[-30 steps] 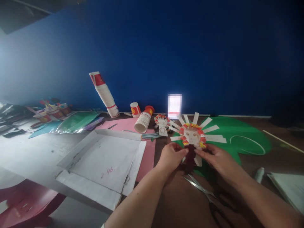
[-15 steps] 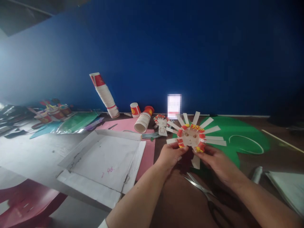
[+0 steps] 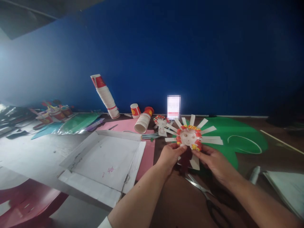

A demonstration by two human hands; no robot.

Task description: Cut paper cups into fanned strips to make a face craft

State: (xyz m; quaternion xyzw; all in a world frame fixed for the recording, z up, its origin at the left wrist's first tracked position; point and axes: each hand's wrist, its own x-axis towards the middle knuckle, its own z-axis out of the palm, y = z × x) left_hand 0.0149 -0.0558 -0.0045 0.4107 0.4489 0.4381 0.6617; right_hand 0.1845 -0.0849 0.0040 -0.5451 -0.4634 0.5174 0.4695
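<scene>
A cut paper cup has a face drawn on its round base, red and yellow curls around it and white strips spreading outward. My left hand pinches its lower left edge between thumb and fingers. On the lower right edge, my right hand grips it the same way. Beneath the cup, a pale paper piece shows between the hands. Behind and to the left lies a smaller curled paper figure. Scissors rest on the brown table just below my hands.
A white box lid lies left on pink paper. Stacked cups lean near the blue wall, with more cups beside them. Green paper, a marker and white sheets are at right.
The held cup has shifted slightly left and down, and its face tilts a little differently. Both hands keep their hold on it.
</scene>
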